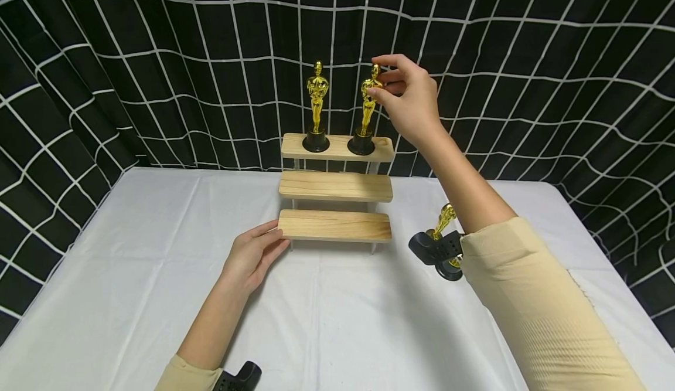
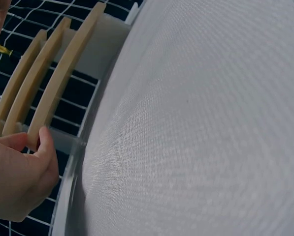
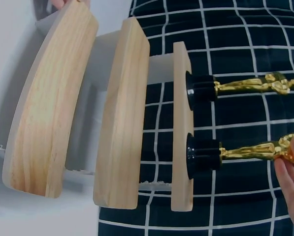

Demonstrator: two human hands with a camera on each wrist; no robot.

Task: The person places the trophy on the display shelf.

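Note:
My right hand (image 1: 413,101) pinches the upper body of a gold statuette (image 1: 367,109) between thumb and fingers. The statuette's round black base is on the right part of the top board (image 1: 340,146) of a three-tier wooden shelf. A matching gold statuette (image 1: 316,101) stands upright to its left on the same board. At the shelf's lower left, my left hand (image 1: 253,256) grips the end of the bottom board (image 1: 334,225). In the left wrist view, the thumb and fingers of the left hand (image 2: 23,172) close on that board's end (image 2: 38,130).
The middle board (image 3: 121,128) has nothing on it. Right of the shelf, on the white tablecloth (image 1: 158,297), more gold statuettes (image 1: 445,218) are partly hidden by the right wrist's camera (image 1: 435,247). A black curtain with white grid lines (image 1: 211,86) hangs close behind the shelf.

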